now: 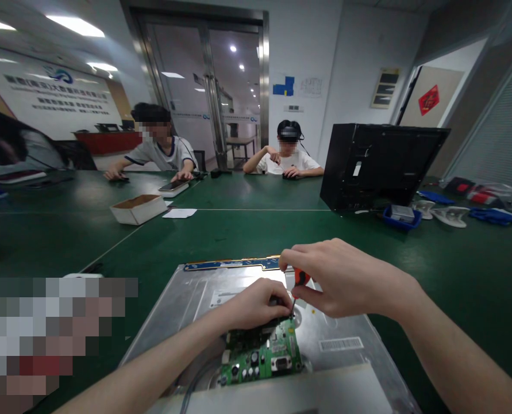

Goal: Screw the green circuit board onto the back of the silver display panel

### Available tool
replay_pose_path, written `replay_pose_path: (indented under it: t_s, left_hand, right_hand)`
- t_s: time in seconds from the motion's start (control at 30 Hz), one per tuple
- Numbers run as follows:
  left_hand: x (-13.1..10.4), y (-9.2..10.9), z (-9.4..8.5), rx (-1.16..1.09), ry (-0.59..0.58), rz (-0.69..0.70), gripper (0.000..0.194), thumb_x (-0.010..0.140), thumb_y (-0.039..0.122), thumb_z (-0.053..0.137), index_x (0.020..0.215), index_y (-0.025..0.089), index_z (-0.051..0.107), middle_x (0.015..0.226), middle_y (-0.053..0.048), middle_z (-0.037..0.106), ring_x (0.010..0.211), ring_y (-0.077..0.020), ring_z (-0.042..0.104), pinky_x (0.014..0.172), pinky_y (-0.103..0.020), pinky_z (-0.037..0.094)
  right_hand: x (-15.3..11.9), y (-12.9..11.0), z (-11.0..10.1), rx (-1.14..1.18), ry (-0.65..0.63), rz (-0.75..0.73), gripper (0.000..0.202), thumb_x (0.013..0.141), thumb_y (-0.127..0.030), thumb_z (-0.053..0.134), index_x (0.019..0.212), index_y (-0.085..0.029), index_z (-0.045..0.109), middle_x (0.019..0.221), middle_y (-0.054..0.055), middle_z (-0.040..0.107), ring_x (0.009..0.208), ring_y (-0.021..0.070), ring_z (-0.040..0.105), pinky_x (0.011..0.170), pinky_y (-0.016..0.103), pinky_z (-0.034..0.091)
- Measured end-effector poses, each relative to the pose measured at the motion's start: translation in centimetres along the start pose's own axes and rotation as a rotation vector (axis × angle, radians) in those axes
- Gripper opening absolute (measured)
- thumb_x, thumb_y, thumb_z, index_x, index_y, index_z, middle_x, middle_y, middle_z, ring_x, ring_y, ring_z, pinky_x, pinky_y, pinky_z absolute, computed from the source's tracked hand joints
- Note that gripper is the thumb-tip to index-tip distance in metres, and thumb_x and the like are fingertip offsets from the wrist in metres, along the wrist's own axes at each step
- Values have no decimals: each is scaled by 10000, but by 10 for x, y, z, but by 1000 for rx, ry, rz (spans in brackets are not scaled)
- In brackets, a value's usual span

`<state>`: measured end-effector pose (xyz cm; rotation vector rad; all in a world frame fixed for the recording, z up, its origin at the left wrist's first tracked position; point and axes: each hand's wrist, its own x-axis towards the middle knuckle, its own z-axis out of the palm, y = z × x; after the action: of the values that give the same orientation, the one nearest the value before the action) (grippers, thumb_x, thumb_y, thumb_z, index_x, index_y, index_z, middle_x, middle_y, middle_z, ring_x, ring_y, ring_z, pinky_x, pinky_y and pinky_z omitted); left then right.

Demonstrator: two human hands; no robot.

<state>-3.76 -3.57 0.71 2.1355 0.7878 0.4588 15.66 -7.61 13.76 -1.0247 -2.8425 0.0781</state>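
Note:
My right hand (331, 279) grips a screwdriver (301, 278) with an orange and black handle. Its thin shaft points down at the upper right corner of a green circuit board (260, 353). Over the board's far edge, my left hand (262, 302) has its thumb and fingers closed beside the screwdriver's tip. Whatever those fingers may hold is hidden. The board lies on a silver metal display panel (346, 328), which has a barcode label and a narrow blue circuit strip (230, 264) along its far edge.
The green table (238, 230) carries a black monitor (380, 164), a blue tray (402, 218) at right, and an open white box (138, 210) with paper (179, 213) at left. Several people sit around it. A pixelated patch covers the near left corner.

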Motion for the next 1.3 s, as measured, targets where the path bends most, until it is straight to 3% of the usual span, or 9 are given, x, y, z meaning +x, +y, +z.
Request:
replay_pose_path:
  t_s: [0.2,0.47,0.77,1.0,1.3]
  left_hand:
    - [1,0,-1,16,-3,-7,112,782,74,654,804,152,731,755,6,701,746,-165,623,710,-230,459]
    - [0,-2,1,-9,13,-2,100,778,80,668,809,145,738,785,-8,710,760,-167,638,715,-231,467]
    - [1,-1,1,-12,7,-13,104,766,73,665,755,152,732,715,10,689,705,-150,612,677,-216,459]
    - [1,-3,1,-20,12,-9,93,753,79,690,785,149,742,767,-2,711,741,-160,633,703,-220,465]
    - [2,-1,0,-11,-3,-24,96,737,86,691,781,160,735,763,8,704,748,-162,629,704,-221,469]
  right_hand:
    - [0,1,2,15,7,-18,239,835,-188,531,1072,-214,530,981,20,679,731,166,606,545,277,270]
    - [5,2,3,-73,-5,42,205,900,-283,548,1095,-219,533,894,25,715,708,189,631,540,272,264]
    - [2,2,5,-34,27,-4,248,852,-184,516,1099,-195,527,992,29,692,738,180,633,537,283,278]
    - [5,4,7,-99,33,31,222,886,-267,540,1103,-220,529,913,20,708,692,183,632,520,277,254]
    - [2,1,4,-39,2,12,332,857,-192,528,1183,-202,470,985,35,691,732,181,639,544,282,306]
